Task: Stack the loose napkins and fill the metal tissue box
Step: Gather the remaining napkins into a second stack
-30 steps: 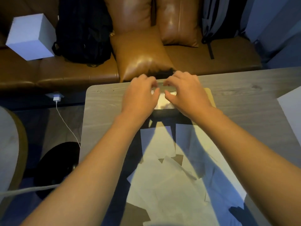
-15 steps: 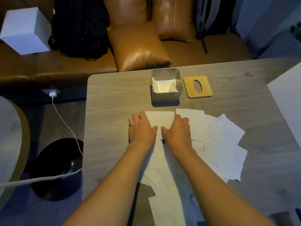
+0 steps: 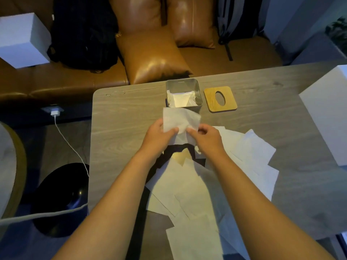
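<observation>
Holding one thin white napkin (image 3: 180, 120) pinched between left hand (image 3: 159, 139) and right hand (image 3: 205, 138), raised just before the open square metal tissue box (image 3: 183, 96) on the grey wooden desk (image 3: 122, 119); loose white napkins (image 3: 244, 152) lie scattered beneath.

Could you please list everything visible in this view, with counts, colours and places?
Tin: one, grey metal, table's far edge, napkins inside.
Lid: one, wooden, right of tin.
Held napkin: one, white, in front of tin.
Loose napkins: many, white, scattered on table.
Cushions: two, tan, sofa.
Backpack: one, black, sofa.
Box: one, white, sofa.
Charger: one, white, wall.
Hands: left, right, both pinching the held napkin.
</observation>
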